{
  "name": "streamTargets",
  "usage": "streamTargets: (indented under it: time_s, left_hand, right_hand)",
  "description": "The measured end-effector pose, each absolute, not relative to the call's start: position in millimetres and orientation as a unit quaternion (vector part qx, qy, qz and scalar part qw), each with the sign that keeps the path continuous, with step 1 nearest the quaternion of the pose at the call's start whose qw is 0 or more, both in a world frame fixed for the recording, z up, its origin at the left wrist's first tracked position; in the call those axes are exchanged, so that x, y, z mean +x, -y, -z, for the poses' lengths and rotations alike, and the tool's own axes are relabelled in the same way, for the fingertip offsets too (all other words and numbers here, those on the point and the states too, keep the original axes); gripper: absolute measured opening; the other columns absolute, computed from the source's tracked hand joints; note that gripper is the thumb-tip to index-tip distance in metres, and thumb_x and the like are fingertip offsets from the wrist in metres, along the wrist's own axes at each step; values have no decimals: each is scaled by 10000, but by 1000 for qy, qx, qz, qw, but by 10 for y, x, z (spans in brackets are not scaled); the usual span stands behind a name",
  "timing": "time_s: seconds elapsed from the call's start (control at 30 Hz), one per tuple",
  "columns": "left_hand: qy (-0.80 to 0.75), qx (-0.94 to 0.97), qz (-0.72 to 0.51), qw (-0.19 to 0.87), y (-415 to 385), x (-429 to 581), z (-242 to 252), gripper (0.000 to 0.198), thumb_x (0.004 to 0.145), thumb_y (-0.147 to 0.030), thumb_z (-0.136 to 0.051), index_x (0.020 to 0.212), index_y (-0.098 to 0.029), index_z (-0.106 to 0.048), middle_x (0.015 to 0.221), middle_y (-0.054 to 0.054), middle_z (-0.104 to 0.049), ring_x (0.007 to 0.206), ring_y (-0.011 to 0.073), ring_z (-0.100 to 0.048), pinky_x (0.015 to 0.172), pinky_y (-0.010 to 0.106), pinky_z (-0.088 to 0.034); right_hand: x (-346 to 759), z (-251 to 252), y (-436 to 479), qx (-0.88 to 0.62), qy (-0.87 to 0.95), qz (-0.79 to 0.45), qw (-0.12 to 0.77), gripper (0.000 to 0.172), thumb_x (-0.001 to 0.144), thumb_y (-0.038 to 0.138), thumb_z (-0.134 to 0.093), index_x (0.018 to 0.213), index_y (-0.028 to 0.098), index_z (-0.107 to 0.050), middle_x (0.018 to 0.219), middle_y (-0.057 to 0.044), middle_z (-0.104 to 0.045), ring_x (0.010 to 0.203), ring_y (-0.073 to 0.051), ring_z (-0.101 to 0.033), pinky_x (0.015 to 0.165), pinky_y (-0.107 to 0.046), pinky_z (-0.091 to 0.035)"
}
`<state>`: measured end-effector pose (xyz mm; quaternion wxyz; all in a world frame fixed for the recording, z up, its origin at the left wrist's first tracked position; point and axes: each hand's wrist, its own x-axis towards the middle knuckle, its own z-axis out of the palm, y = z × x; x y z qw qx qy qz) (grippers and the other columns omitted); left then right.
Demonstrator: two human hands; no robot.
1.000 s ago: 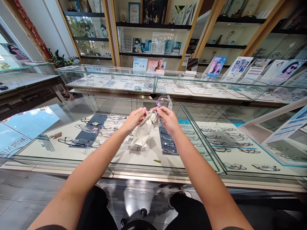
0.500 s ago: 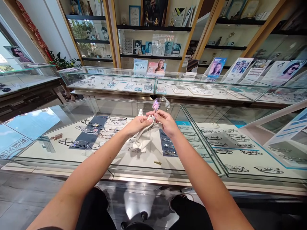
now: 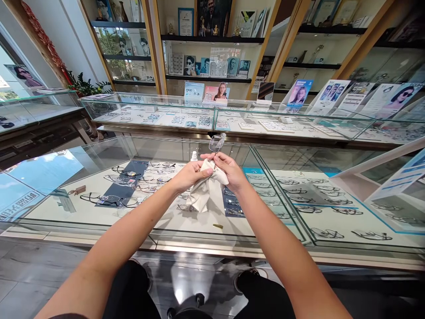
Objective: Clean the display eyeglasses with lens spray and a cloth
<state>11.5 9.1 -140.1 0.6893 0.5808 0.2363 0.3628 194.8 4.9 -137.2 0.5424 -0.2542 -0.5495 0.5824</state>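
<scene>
Above the glass display case my left hand [image 3: 192,174] pinches a cream cleaning cloth [image 3: 201,195], whose loose end hangs down from the fingers. Close beside it, my right hand [image 3: 229,169] is closed on a pair of glasses [image 3: 216,142]; one lens sticks up beyond the fingertips. The cloth is bunched between both hands and covers the near part of the glasses. Just behind my left hand stands a small white bottle [image 3: 194,156].
Several eyeglass frames lie inside the glass case [image 3: 186,230]. A brown key-fob-like item [image 3: 77,190] lies at the left, a small gold-coloured piece [image 3: 218,226] near the front. A white sign stand [image 3: 381,173] leans at the right. Another glass counter [image 3: 149,119] runs behind.
The glasses have turned in my hands, so the raised lens lost its pink reflection and looks clear. The cloth has shifted and now spreads further toward my right hand.
</scene>
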Motion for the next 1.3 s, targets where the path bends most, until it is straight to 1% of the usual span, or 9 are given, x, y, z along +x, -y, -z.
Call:
streamTargets:
  time_s: [0.1, 0.23, 0.47, 0.57, 0.73, 0.97, 1.03, 1.17, 1.3]
  left_hand:
    - [-237, 601, -376, 664, -71, 115, 1382, 641, 673, -617, -1001, 974, -112, -745, 806, 73, -774, 673, 169, -702, 638, 265, -542]
    - [-239, 621, -392, 636, -67, 122, 1390, 630, 708, -637, -969, 985, -125, -727, 803, 53, -755, 675, 161, -686, 627, 252, -517]
    - [-249, 623, -417, 614, -35, 154, 1406, 610, 731, -640, -944, 987, -136, -714, 841, 63, -762, 674, 162, -682, 638, 262, -519]
    - [-261, 626, -430, 596, -32, 165, 1428, 608, 740, -659, -925, 984, -141, -721, 828, 47, -746, 669, 151, -659, 646, 259, -507]
    - [-277, 624, -459, 569, -64, 186, 1504, 595, 770, -678, -891, 952, -134, -733, 753, 9, -673, 638, 120, -577, 619, 241, -427]
    - [-263, 610, -493, 562, -105, 210, 1542, 614, 825, -726, -829, 1010, -145, -763, 839, 22, -698, 750, 137, -607, 700, 243, -453]
    - [-263, 622, -496, 547, -115, 189, 1509, 643, 817, -762, -814, 1007, -150, -765, 863, 29, -713, 780, 143, -616, 725, 242, -463]
    - [-256, 657, -450, 548, -154, 135, 1459, 685, 833, -826, -751, 896, -144, -725, 791, 32, -697, 690, 132, -577, 661, 247, -446]
    - [-233, 660, -421, 577, -165, 106, 1433, 678, 814, -815, -781, 905, -147, -708, 822, 43, -706, 721, 153, -616, 696, 267, -486]
  right_hand:
    - [1949, 1367, -44, -247, 535, -598, 544, 361, 793, 590, -913, 889, 263, -793, 1232, -62, -847, 1041, -247, -775, 958, -389, -603]
    - [1945, 1372, -53, -262, 521, -593, 555, 377, 767, 597, -923, 899, 260, -815, 1229, -61, -845, 1032, -247, -770, 953, -393, -613]
    - [1938, 1364, -58, -265, 539, -576, 554, 372, 768, 613, -919, 902, 274, -846, 1188, -59, -850, 1100, -264, -766, 1033, -421, -596]
    - [1945, 1387, -64, -268, 553, -568, 548, 369, 791, 621, -905, 928, 282, -864, 1214, -55, -847, 1161, -274, -757, 1073, -430, -580]
    - [1960, 1441, -74, -280, 588, -526, 547, 347, 872, 617, -846, 994, 294, -885, 1255, -50, -840, 1295, -289, -716, 1182, -446, -513]
    - [1966, 1416, -34, -272, 626, -499, 534, 359, 937, 612, -778, 1094, 312, -896, 1328, -43, -818, 1351, -309, -680, 1239, -479, -466]
    - [1965, 1401, -23, -273, 632, -491, 533, 369, 934, 621, -777, 1089, 310, -900, 1318, -47, -821, 1357, -311, -676, 1236, -474, -468]
    - [1966, 1386, -27, -281, 617, -489, 549, 343, 887, 601, -829, 1010, 290, -907, 1206, -53, -850, 1290, -307, -709, 1185, -455, -501]
    - [1965, 1375, -46, -303, 566, -526, 558, 345, 813, 589, -891, 939, 268, -882, 1171, -55, -859, 1102, -280, -762, 1012, -423, -588]
